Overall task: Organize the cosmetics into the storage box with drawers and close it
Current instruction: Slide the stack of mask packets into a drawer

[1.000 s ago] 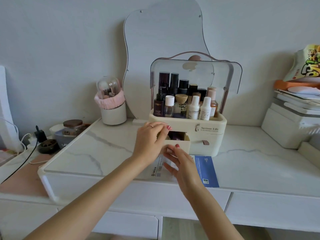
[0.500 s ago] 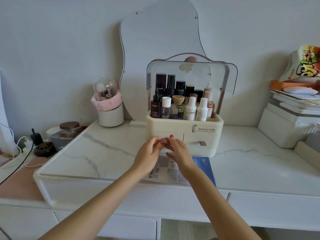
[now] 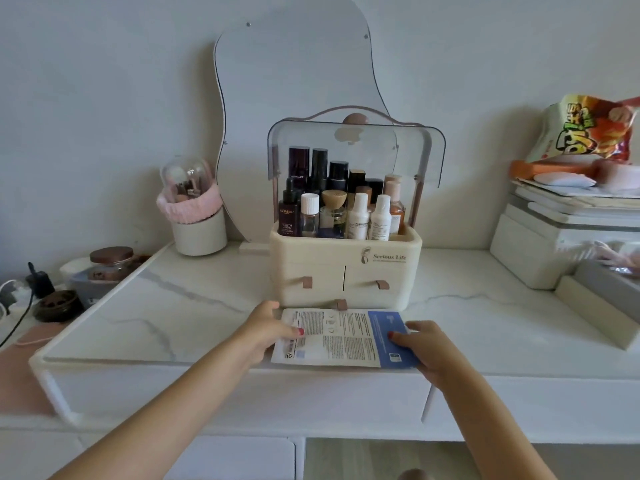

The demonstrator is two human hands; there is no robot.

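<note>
The cream storage box (image 3: 346,271) stands mid-table with its clear lid (image 3: 356,150) raised. Several cosmetic bottles (image 3: 341,206) stand upright in its top compartment. Its two small drawers and the lower drawer are pushed in, showing brown pull tabs. A flat white-and-blue sachet (image 3: 343,337) lies on the table just in front of the box. My left hand (image 3: 272,329) pinches the sachet's left edge with the thumb on top. My right hand (image 3: 427,344) pinches its blue right end the same way.
A wavy mirror (image 3: 294,81) leans on the wall behind the box. A brush holder with a pink band (image 3: 195,220) stands at the left. White boxes and a snack bag (image 3: 585,133) are stacked at the right. Jars and cables (image 3: 107,268) sit beyond the table's left edge.
The upper left drawer, open a second ago, is now pushed in. Both hands have dropped from the drawer front to the two ends of the sachet.
</note>
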